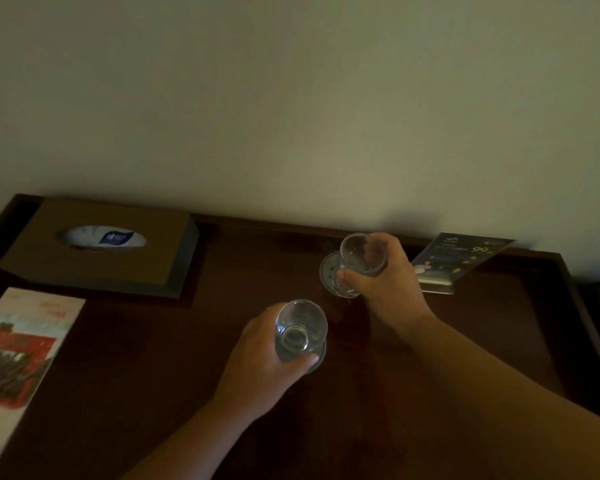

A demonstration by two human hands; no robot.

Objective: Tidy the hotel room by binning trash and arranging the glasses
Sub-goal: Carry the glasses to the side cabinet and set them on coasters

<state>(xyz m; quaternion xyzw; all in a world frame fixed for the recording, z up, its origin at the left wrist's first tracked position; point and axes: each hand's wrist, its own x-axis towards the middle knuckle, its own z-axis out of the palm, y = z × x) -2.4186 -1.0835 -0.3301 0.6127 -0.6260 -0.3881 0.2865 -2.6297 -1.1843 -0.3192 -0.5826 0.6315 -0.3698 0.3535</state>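
Two clear glasses over the dark wooden table (146, 382), each held in one of the hands. The near glass (300, 329) is gripped by the left hand (264, 358), fingers curled round its far side and thumb pressed on its near wall; it sits above a round grey coaster (321, 358), of which I see only the right edge. The far glass (361, 258) is grasped by the right hand (387, 277), thumb across its lower body, over a second coaster (327, 268) that shows at its left. I cannot tell whether either base touches its coaster. Both glasses look empty, mouths toward the camera. The two stand near each other at mid-table, the far one closer to the wall (291, 98). At back left lies a brown tissue box (108, 251) with white tissue in its oval slot; at the left edge, a printed brochure (18, 344); just right of the right hand, a dark blue card (454, 263) propped on a clear stand
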